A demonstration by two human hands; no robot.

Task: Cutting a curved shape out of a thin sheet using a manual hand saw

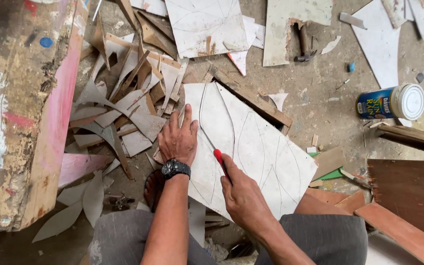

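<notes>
Two bare hands work over a white board (261,147) that lies flat on the dusty concrete floor (320,93), and we see them from above. Our left hand (178,139) is spread open, palm down, fingers pressed flat on the board's left edge; it grasps nothing, only pins the sheet, and a black wristwatch (175,168) sits on its wrist. Our right hand (244,194) is closed tight around a red-handled cutter (220,162), whose tip touches the board on one of the curved pencil lines that mark leaf-like shapes across the sheet. The board rests tilted against a wooden strip (251,98) along its upper edge, between our knees in grey shorts (325,238) and a heap of cut-off scraps (123,98) to the left. Beyond the board lies a hammer (304,44) on a pale panel, well apart from the hands. To the right a tin can (391,102) with a white lid lies on its side, near some reddish-brown wooden boards (408,196). On the far left stands a worn, paint-stained bench (20,108).
</notes>
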